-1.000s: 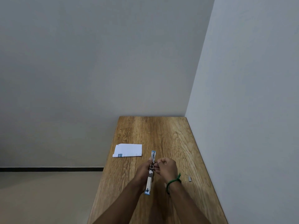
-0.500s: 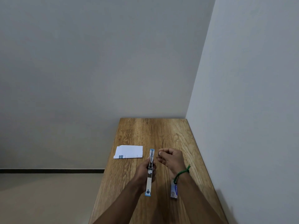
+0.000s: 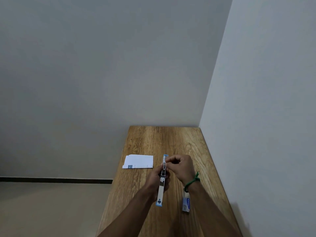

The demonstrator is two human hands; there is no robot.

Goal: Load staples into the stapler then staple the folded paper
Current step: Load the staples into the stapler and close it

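Wooden surface [image 3: 171, 139] bears the folded paper [image 3: 138, 161], unstapled at ten o'clock from the opened stapler [image 3: 161, 187], which the left hand [image 3: 154, 179] grips while the right hand [image 3: 182, 166] pinches its magazine; loading looks unfinished.

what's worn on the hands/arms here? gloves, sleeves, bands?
Bare-handed: no gloves on the left hand or the right hand, and no sleeves in view. The only item worn is a green cord wristband on the right wrist, knotted with a short loose end. Rings: too small to tell.
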